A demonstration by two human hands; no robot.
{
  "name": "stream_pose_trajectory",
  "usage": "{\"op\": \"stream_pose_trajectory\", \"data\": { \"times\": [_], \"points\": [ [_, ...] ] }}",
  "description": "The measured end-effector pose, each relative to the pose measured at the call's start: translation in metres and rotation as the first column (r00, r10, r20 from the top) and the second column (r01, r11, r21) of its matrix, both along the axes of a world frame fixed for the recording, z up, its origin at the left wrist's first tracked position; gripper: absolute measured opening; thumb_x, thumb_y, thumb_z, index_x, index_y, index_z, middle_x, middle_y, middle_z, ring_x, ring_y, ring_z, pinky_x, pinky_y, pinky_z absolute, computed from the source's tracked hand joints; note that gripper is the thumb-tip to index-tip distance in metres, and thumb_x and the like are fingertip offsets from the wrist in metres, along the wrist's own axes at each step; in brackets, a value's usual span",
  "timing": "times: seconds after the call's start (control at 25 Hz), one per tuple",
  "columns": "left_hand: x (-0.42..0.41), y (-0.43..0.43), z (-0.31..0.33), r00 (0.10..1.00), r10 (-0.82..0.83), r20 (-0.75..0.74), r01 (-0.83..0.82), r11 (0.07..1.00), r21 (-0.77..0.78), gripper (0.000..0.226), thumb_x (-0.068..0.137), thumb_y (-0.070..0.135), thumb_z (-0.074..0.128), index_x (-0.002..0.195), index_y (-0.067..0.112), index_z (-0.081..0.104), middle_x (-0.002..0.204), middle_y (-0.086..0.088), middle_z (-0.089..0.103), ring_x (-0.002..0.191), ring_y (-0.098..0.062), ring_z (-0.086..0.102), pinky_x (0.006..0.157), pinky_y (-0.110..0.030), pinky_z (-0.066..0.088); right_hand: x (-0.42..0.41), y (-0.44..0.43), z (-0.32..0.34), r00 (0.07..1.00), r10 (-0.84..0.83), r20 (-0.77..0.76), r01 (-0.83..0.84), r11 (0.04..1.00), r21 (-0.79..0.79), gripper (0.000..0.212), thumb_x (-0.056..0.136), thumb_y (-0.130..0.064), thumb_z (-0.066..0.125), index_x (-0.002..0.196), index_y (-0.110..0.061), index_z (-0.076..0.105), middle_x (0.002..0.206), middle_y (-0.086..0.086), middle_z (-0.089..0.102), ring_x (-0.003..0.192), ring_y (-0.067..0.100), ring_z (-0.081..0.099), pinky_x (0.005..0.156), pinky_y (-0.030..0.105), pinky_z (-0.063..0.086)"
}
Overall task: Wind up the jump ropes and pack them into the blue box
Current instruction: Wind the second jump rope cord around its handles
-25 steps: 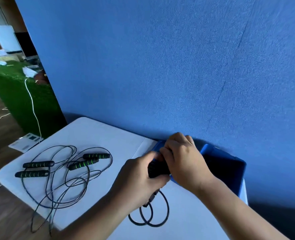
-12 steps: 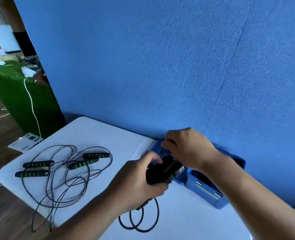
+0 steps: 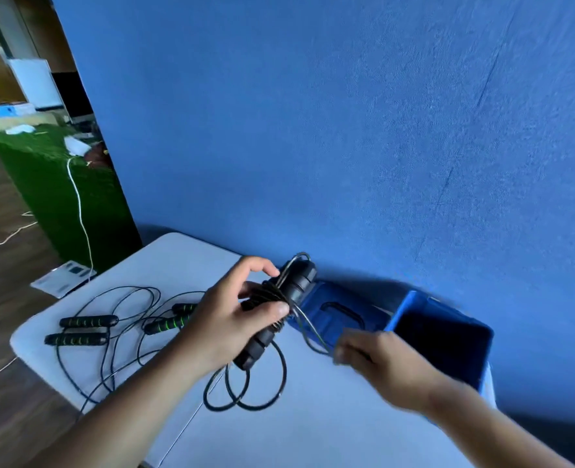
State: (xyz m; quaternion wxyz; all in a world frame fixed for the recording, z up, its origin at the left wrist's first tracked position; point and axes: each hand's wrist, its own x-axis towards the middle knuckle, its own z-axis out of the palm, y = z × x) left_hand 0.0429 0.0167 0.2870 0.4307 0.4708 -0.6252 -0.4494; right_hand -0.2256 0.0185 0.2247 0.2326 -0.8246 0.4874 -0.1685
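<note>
Jump ropes [image 3: 88, 321] left of box [image 3: 485, 356]

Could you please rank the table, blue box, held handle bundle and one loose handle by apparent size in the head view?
1. Table
2. Blue box
3. Handle bundle in the left hand, though nearness to the camera enlarges it
4. Loose handle, farther off

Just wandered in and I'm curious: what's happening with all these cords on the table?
A person is winding up a jump rope. The left hand grips its black handles, with some cord wrapped round them. The right hand, blurred, holds the loose cord out beside the open blue box. Two more ropes lie unwound on the table.
</note>
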Motion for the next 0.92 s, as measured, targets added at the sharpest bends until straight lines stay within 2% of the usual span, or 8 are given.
{"op": "stream_pose_trajectory", "data": {
  "times": [0.16,0.32,0.4,0.48,0.56,0.64,0.76,0.92],
  "points": [
    [0.010,-0.020,-0.012,0.998,0.060,0.009,-0.060,0.995,0.074,0.033,0.091,0.002,0.069,0.106,0.026,0.051,0.069,-0.008,0.066,0.052,-0.023,0.049,0.048,-0.034,0.043,0.020,0.043,0.020,0.987,0.112,0.113,-0.104,0.992,-0.076,0.021,0.104,-0.043,0.042,0.101,-0.030,0.059,0.072,-0.010,0.060,0.062,0.010,0.055,0.064,0.026,0.048],
    [0.017,-0.026,-0.016,0.986,-0.013,0.169,-0.001,0.996,0.084,0.037,0.088,0.015,0.076,0.100,0.024,0.042,0.071,-0.007,0.069,0.052,-0.022,0.054,0.050,-0.033,0.045,0.021,0.055,0.069,0.904,0.066,0.423,-0.103,0.993,0.064,0.019,0.096,-0.035,0.060,0.085,-0.020,0.061,0.064,-0.008,0.046,0.054,0.005,0.038,0.051,0.019,0.035],
    [0.014,-0.023,-0.017,0.972,-0.116,0.202,0.092,0.988,0.122,0.045,0.085,0.019,0.079,0.104,0.026,0.038,0.078,-0.008,0.072,0.055,-0.020,0.057,0.051,-0.034,0.047,0.022,0.049,0.088,0.782,-0.120,0.611,0.008,0.983,0.183,0.026,0.090,-0.033,0.063,0.070,-0.019,0.055,0.058,-0.003,0.036,0.051,0.010,0.029,0.044,0.024,0.027],
    [0.009,-0.018,-0.017,0.957,-0.189,0.220,0.161,0.977,0.140,0.051,0.084,0.020,0.080,0.108,0.028,0.036,0.085,-0.007,0.074,0.057,-0.019,0.060,0.052,-0.033,0.050,0.022,0.031,0.101,0.579,-0.318,0.751,0.073,0.938,0.340,0.029,0.092,-0.029,0.058,0.064,-0.022,0.051,0.054,-0.003,0.026,0.046,0.012,0.019,0.041,0.021,0.018],
    [0.005,-0.012,-0.017,0.936,-0.239,0.259,0.217,0.970,0.110,0.050,0.082,0.025,0.080,0.107,0.033,0.037,0.093,-0.007,0.076,0.061,-0.019,0.063,0.058,-0.035,0.052,0.021,0.006,0.110,0.377,-0.463,0.802,0.061,0.876,0.478,0.028,0.099,-0.028,0.053,0.072,-0.022,0.052,0.054,-0.006,0.020,0.042,0.009,0.015,0.038,0.016,0.014],
    [-0.001,-0.005,-0.017,0.913,-0.283,0.295,0.270,0.959,0.083,0.043,0.086,0.022,0.078,0.108,0.036,0.044,0.096,-0.005,0.076,0.064,-0.020,0.065,0.062,-0.036,0.054,0.024,-0.015,0.119,0.278,-0.542,0.793,0.050,0.832,0.552,0.028,0.104,-0.028,0.046,0.080,-0.017,0.054,0.056,-0.008,0.015,0.038,0.005,0.014,0.033,0.013,0.013],
    [-0.012,0.001,-0.016,0.878,-0.348,0.328,0.340,0.937,0.085,0.029,0.092,0.021,0.074,0.112,0.039,0.062,0.086,-0.001,0.075,0.064,-0.017,0.067,0.063,-0.035,0.057,0.033,-0.027,0.131,0.289,-0.518,0.805,0.056,0.849,0.526,0.030,0.105,-0.029,0.045,0.081,-0.015,0.057,0.063,-0.005,0.009,0.039,0.004,0.014,0.031,0.014,0.015],
    [-0.008,-0.005,-0.016,0.899,-0.295,0.323,0.272,0.955,0.116,0.027,0.095,0.022,0.071,0.113,0.042,0.070,0.067,0.013,0.069,0.059,-0.009,0.063,0.057,-0.025,0.053,0.043,-0.001,0.145,0.440,-0.406,0.801,0.004,0.893,0.450,0.032,0.105,-0.031,0.044,0.083,-0.012,0.059,0.055,-0.006,0.018,0.042,0.009,0.014,0.035,0.017,0.019]
  ]
}}
